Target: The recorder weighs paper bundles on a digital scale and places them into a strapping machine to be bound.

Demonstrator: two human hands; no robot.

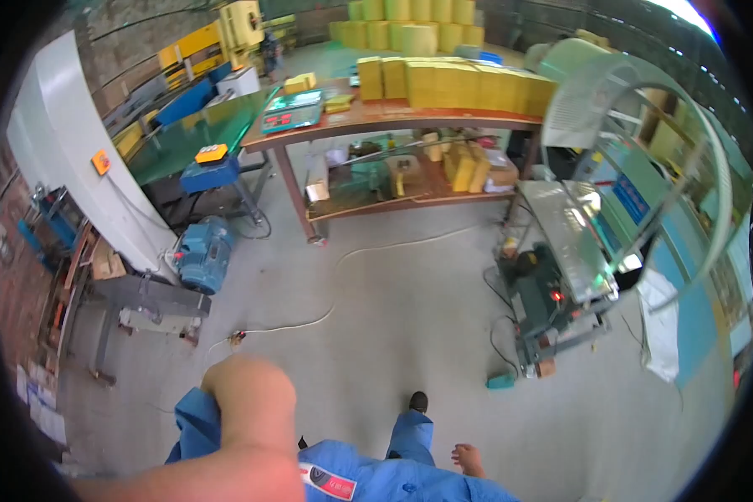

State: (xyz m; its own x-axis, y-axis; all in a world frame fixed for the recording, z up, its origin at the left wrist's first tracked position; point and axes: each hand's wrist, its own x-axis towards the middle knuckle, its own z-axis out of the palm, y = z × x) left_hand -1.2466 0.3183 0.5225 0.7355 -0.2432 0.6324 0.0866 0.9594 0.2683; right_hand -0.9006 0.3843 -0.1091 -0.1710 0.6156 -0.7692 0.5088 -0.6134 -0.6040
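In the middle of the frame the grey concrete floor [410, 301] is wide and open, from the person's legs at the lower edge up to the long brown wooden counter with red metal legs [376, 113] at the upper centre. A thin pale cable [343, 259] lies across this open floor in a curve.

The person's left arm comes in from the lower left, bent, and its elbow [247, 397] fills the lower left of the frame; the left hand is hidden, so I cannot tell the state of its fingers. The right hand [468, 458] hangs low at the lower centre beside the blue trouser leg, with the fingers loose and grasping nothing. One black shoe [418, 402] shows on the floor just above it.

On the right side stands a grey metal machine with a flat steel plate and a small red light [560, 251], with black wires on the floor beside it. It narrows the way on that side. On the left, one blue electric motor [202, 255] stands beside a grey steel frame [142, 301].

On the counter top lie many yellow rectangular blocks [460, 84] in a long row, too many to count surely, and one green weighing scale [293, 110]. More yellow blocks are stacked behind, at the upper edge, and some lie on the lower shelf [410, 188].
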